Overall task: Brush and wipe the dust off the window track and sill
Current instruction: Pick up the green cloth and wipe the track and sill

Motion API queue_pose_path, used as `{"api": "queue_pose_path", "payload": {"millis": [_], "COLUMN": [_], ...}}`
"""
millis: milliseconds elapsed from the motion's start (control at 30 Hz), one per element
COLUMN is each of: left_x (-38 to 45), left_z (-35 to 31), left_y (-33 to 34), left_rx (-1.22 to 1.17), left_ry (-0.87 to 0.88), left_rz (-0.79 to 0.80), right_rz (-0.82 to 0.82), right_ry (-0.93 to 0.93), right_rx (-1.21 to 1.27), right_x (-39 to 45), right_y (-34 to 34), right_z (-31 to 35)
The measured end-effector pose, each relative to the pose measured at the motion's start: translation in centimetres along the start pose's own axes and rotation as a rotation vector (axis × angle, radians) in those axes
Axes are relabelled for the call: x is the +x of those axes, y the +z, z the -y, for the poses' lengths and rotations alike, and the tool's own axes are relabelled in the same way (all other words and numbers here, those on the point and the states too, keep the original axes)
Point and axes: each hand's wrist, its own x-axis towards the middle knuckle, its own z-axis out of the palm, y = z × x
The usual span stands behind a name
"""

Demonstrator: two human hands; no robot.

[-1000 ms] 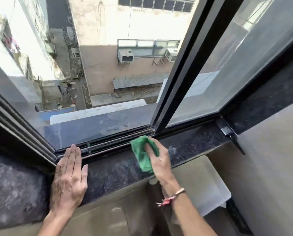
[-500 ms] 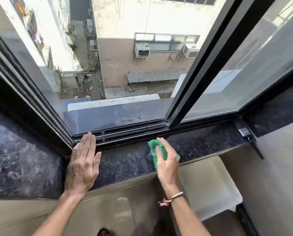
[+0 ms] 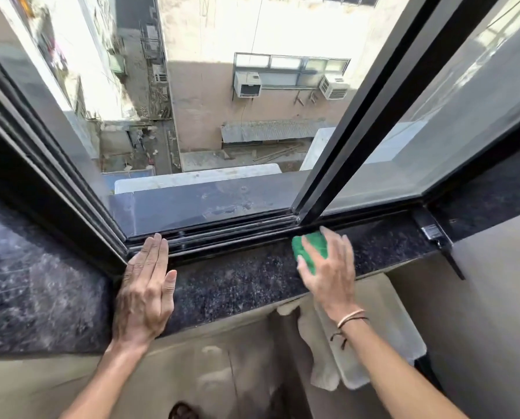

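A green cloth (image 3: 308, 248) lies pressed on the dark speckled stone sill (image 3: 237, 279), just below the foot of the black sliding sash. My right hand (image 3: 328, 267) covers the cloth with spread fingers and grips it. My left hand (image 3: 145, 285) rests flat, palm down, at the sill's left end, fingertips touching the black window track (image 3: 228, 234). The track's rails run between my two hands. Pale dusty smears show on the sill's left part.
The left half of the window is open onto a deep drop with buildings. The black sash frame (image 3: 352, 122) rises above the cloth. A black handle fitting (image 3: 434, 234) sits at the sill's right end. A pale plastic container (image 3: 373, 337) stands below the sill.
My right hand has slid the green cloth to the right along the sill, toward the sash foot. My left hand stays planted flat. The camera view has shifted leftward.
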Motion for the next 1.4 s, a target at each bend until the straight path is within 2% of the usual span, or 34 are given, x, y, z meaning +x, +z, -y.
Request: {"api": "queue_pose_path", "payload": {"millis": [100,167,233,300,367,467,700,833,967,1100,1267,1333,1400], "left_x": [0.0,0.0,0.1,0.0,0.1,0.0,-0.1,-0.1,-0.1,-0.2,-0.2,-0.1,0.0], "left_z": [0.1,0.2,0.2,0.2,0.2,0.1,0.1,0.0,0.1,0.3,0.2,0.2,0.5], "left_y": [0.0,0.1,0.2,0.1,0.1,0.0,-0.2,-0.1,0.0,0.2,0.3,0.4,0.3], "left_rx": [0.021,0.023,0.021,0.022,0.023,0.010,-0.008,-0.005,0.010,0.020,0.022,0.026,0.031], "left_ry": [-0.005,-0.001,-0.002,0.001,0.004,-0.004,0.002,0.005,0.022,0.038,0.030,0.028,0.023], "left_rz": [0.010,0.009,0.009,0.008,0.012,0.009,-0.001,-0.009,-0.022,-0.035,-0.036,-0.031,-0.023], "right_rz": [-0.075,-0.164,-0.211,-0.125,-0.005,0.061,0.014,0.106,0.110,0.083,0.125,0.147,0.118], "right_ry": [0.293,0.468,0.560,0.510,0.374,0.213,0.013,-0.034,-0.138,-0.126,0.103,0.221,0.356], "right_rx": [0.115,0.185,0.233,0.268,0.277,0.285,0.206,0.109,0.056,-0.009,-0.070,0.000,0.103], "right_x": [1.4,1.5,1.1,-0.3,-2.5,-4.9,-5.1,-4.2,-4.9,-4.3,-1.2,0.4,1.9], "right_y": [-0.2,0.3,0.8,1.1,1.3,1.0,-0.4,0.5,1.7,1.7,0.5,0.1,0.2], "right_z": [-4.2,-2.4,2.0,7.3,12.1,16.6,16.9,17.1,14.5,8.6,-2.3,-6.2,-7.2]}}
